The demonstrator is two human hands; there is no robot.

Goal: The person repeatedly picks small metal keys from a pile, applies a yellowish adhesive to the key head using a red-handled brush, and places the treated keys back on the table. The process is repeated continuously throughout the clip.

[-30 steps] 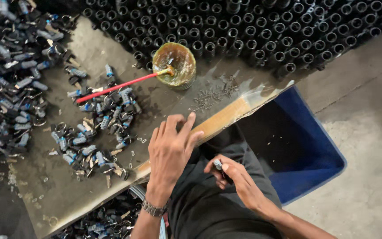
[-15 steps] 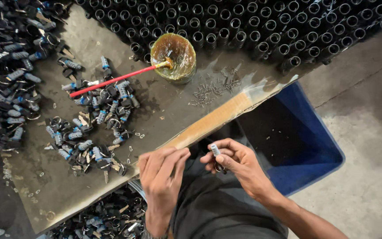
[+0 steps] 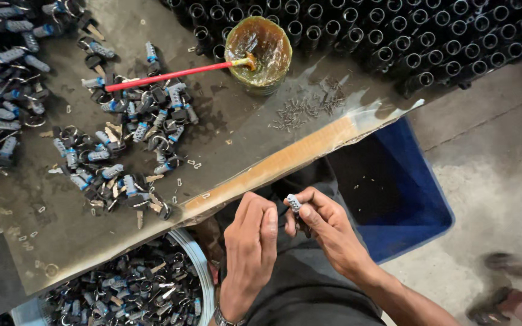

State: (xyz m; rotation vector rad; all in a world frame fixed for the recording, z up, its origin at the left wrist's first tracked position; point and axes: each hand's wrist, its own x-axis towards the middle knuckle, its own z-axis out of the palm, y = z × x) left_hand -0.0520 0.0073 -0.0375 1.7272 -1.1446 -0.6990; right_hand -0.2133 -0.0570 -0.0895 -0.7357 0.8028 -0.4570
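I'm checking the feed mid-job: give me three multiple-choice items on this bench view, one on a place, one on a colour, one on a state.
1. Where does the brush head rest?
A. in the round pot of amber paste
B. in the blue bin
C. on the floor

2. What colour is the brush handle?
A. green
B. red
C. white

3. What is the right hand doing?
A. lying flat on the board
B. pinching a small grey key-like part
C. gripping the brush

Key: 1 A, the brush tip sits inside the pot. 2 B, the handle shows red. 3 B, the right hand pinches the small part beside the left hand.
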